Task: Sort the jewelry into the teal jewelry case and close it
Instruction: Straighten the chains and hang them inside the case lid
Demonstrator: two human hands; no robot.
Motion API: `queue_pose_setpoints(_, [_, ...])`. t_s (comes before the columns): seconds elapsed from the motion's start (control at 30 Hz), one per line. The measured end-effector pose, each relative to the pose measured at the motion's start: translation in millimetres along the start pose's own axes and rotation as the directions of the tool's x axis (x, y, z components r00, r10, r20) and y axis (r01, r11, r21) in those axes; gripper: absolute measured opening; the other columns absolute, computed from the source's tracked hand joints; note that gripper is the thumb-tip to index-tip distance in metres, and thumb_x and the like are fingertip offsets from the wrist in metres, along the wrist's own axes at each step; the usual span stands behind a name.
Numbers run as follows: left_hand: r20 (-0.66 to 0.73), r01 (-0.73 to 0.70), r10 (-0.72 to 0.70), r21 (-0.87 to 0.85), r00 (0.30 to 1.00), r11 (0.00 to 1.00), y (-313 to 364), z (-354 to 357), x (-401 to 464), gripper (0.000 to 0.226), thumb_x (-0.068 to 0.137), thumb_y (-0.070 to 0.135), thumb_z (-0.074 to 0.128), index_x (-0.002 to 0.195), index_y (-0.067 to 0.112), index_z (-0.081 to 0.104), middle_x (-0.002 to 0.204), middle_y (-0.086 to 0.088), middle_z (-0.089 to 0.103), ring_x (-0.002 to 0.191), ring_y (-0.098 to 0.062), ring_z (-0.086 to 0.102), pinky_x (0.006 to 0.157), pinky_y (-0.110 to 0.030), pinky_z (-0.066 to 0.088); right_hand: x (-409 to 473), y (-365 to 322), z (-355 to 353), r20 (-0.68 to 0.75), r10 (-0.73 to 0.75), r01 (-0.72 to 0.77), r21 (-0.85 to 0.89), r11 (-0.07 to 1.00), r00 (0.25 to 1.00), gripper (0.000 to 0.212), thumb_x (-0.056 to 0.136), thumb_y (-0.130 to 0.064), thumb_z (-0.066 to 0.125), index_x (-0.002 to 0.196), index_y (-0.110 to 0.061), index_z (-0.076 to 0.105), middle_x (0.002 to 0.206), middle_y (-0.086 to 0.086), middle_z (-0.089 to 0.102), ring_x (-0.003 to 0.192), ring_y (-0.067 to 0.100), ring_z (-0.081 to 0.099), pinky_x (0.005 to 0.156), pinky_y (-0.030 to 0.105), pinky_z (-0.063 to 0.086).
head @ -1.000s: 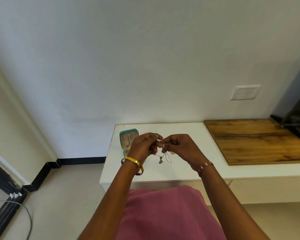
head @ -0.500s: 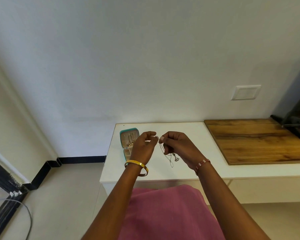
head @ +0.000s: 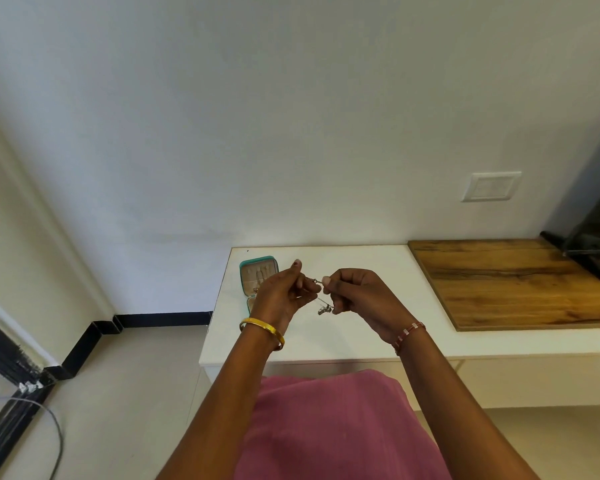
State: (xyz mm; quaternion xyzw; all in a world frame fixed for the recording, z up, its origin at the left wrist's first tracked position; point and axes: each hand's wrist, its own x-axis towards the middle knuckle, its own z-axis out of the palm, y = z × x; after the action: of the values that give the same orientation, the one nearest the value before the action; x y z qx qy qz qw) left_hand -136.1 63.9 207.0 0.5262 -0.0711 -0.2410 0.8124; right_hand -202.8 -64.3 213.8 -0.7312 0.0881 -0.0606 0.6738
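Observation:
The teal jewelry case (head: 259,265) lies open at the left end of the white table (head: 347,337), its beige lining showing small pieces inside; my left hand hides its lower half. Above the table, both hands hold a thin silver chain necklace (head: 316,281) between them. My left hand (head: 284,292) pinches one end, and my right hand (head: 357,296) pinches the other end near the clasp. A small silver pendant (head: 325,310) hangs just below the hands.
A wooden board (head: 520,282) covers the right part of the table, with a dark stand (head: 593,247) at its far right corner. A wall switch plate (head: 492,186) sits above. Floor and a cable (head: 54,434) lie to the left.
My hands have risen slightly and drawn apart, so the chain is stretched short between them. The pendant, earlier dangling low in a loop, hangs closer under my right hand.

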Motion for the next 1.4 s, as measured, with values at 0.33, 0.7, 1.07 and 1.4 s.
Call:
queue_pose_setpoints(0.33, [0.005, 0.105, -0.109, -0.311, 0.994, 0.944, -3, -1, -5, 0.033, 0.092, 0.020, 0.043, 0.060, 0.011, 0.045, 0.038, 0.003, 0.040, 0.030, -0.009, 0.035, 0.042, -0.018, 0.044, 1, 9, 2, 0.024, 0.040, -0.047, 0.524, 0.850, 0.999, 0.029, 0.083, -0.019, 0.057, 0.055, -0.011, 0.053, 0.048, 0.002, 0.046, 0.048, 0.017, 0.050, 0.066, 0.033, 0.052])
queue_pose_setpoints(0.7, [0.074, 0.026, -0.029, 0.036, 0.997, 0.999, -7, -9, -5, 0.041, 0.092, 0.011, 0.044, 0.059, 0.016, 0.068, 0.045, 0.003, 0.038, 0.031, -0.004, 0.025, 0.037, -0.013, 0.027, 5, 12, 1, 0.065, 0.045, -0.075, 0.595, 0.800, 0.997, 0.028, 0.090, -0.007, 0.041, 0.070, -0.004, 0.059, 0.047, 0.002, 0.049, 0.043, 0.014, 0.048, 0.059, 0.029, 0.052])
queue_pose_setpoints(1.07, [-0.084, -0.038, 0.059, 0.232, 0.995, 0.972, -16, -22, 2, 0.022, 0.092, 0.011, 0.047, 0.074, 0.014, 0.061, 0.059, -0.007, 0.038, 0.030, -0.004, 0.031, 0.042, -0.016, 0.043, 18, 17, 15, -0.049, -0.025, 0.022, -0.057, 0.998, 0.998, 0.017, 0.089, -0.014, 0.057, 0.073, -0.009, 0.062, 0.048, -0.001, 0.045, 0.041, 0.009, 0.041, 0.055, 0.021, 0.045])
queue_pose_setpoints(1.4, [-0.168, -0.039, 0.141, 0.500, 0.976, 0.865, -28, -60, 24, 0.012, 0.089, 0.015, 0.053, 0.084, 0.014, 0.063, 0.077, 0.005, 0.059, 0.062, -0.014, 0.057, 0.057, -0.021, 0.053, 50, 31, 26, 0.012, -0.036, 0.037, -0.179, 0.983, 0.999, 0.015, 0.087, -0.004, 0.056, 0.075, -0.012, 0.058, 0.062, 0.003, 0.062, 0.055, 0.006, 0.056, 0.061, 0.018, 0.046])
